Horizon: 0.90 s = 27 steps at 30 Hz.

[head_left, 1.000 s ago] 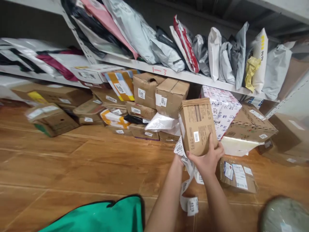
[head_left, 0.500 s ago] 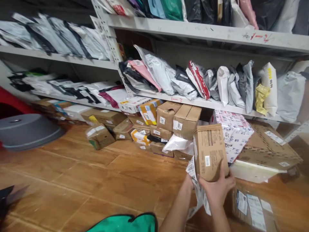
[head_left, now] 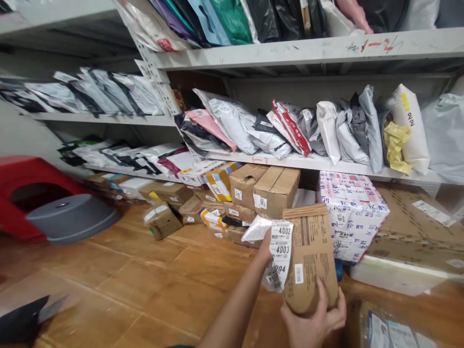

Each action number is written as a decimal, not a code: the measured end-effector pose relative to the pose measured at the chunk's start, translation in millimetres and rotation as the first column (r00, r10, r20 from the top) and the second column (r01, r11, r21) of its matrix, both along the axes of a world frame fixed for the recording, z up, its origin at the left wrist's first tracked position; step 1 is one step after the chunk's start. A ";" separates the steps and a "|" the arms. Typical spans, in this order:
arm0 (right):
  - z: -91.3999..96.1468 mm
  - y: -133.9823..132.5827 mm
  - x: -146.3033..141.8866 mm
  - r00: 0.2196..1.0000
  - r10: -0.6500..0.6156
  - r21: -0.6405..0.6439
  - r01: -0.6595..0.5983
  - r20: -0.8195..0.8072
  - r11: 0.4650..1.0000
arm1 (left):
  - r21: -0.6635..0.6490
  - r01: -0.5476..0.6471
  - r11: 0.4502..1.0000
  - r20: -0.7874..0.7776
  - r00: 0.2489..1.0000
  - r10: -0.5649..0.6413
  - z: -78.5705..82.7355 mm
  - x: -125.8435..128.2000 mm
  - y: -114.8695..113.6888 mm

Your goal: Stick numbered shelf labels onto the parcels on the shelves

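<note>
My right hand (head_left: 319,316) is closed round the lower end of a brown cardboard package (head_left: 308,256), its thumb on the left and fingers on the front and right. The package is upright, with print and a white barcode label facing me. Just left of it, my left hand (head_left: 267,246) holds a strip of white number labels (head_left: 282,249) reading 4002 and 4003, with more below. The strip covers most of the left fingers. Behind the hands, a white plastic-wrapped parcel (head_left: 256,228) lies against the stacked boxes.
Stacked cartons (head_left: 277,191) line the floor beneath a white metal shelf (head_left: 232,157) of bagged parcels. A white patterned box (head_left: 353,217) and a large carton (head_left: 406,232) stand on the right. Left are a grey stool (head_left: 72,217) and a red plastic stool (head_left: 43,179).
The package has shifted slightly down and left with my right hand. My left hand has moved up and left, and the label strip now faces me. The view has shifted too.
</note>
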State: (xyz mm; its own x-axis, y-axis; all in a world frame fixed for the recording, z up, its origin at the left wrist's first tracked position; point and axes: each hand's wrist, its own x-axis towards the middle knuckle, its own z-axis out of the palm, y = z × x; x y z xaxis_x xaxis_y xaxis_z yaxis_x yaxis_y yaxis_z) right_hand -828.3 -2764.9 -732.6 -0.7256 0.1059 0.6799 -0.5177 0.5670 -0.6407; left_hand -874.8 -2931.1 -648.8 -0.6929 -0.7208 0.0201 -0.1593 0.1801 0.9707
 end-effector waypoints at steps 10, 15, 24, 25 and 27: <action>-15.9 -34.6 17.3 0.996 0.063 0.005 -0.064 0.069 0.998 | -0.049 0.256 0.965 -0.089 0.962 -0.260 14.2 -4.7 -32.0; -77.9 -1.2 -7.3 0.971 0.234 0.103 -0.237 0.048 0.966 | -0.082 0.272 0.959 -0.181 0.942 -0.282 -16.0 8.1 -17.4; -107.8 9.5 -52.7 0.888 0.458 0.132 -0.460 0.049 0.878 | -0.118 0.228 0.966 -0.218 0.944 -0.250 -9.6 5.3 -18.3; -103.7 8.2 -53.5 0.883 0.468 0.118 -0.468 0.037 0.876 | -0.120 0.233 0.965 -0.216 0.943 -0.255 -7.2 4.1 -21.5; -91.7 7.3 -49.6 0.873 0.487 0.099 -0.487 0.023 0.868 | -0.117 0.215 0.970 -0.179 0.956 -0.234 -6.0 1.8 -28.3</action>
